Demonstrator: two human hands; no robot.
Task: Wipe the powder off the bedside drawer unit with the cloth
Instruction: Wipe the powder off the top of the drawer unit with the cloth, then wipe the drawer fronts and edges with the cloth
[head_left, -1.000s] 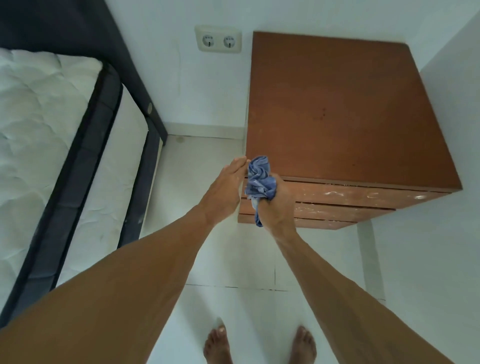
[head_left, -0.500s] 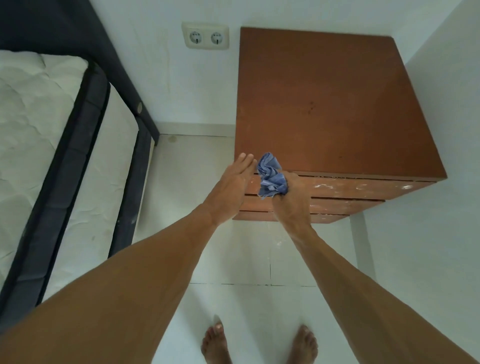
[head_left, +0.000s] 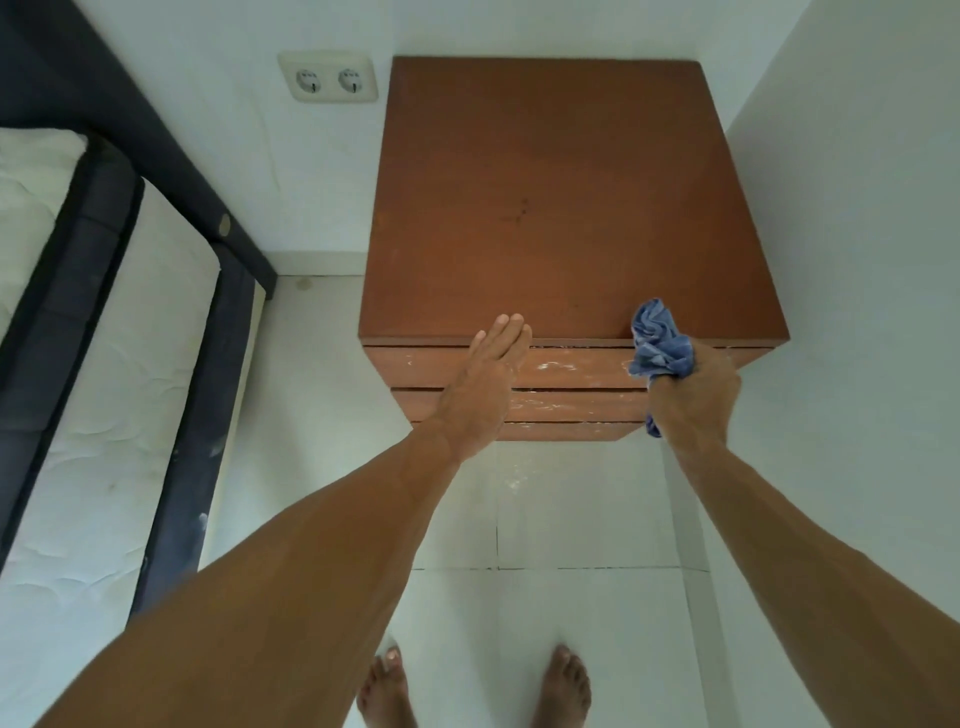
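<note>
The brown wooden drawer unit stands against the wall, seen from above. White powder streaks its drawer fronts. My right hand grips a crumpled blue cloth against the right part of the top drawer front, at the top's front edge. My left hand lies flat with fingers together, resting on the drawer fronts left of centre, fingertips at the top's edge.
A bed with white mattress and dark frame fills the left. A double wall socket sits left of the unit. A white wall closes in on the right. My bare feet stand on white floor tiles dusted with powder.
My right hand has swept the cloth rightward along the top drawer front, from its left end to its right part. My left hand stayed on the drawer fronts.
</note>
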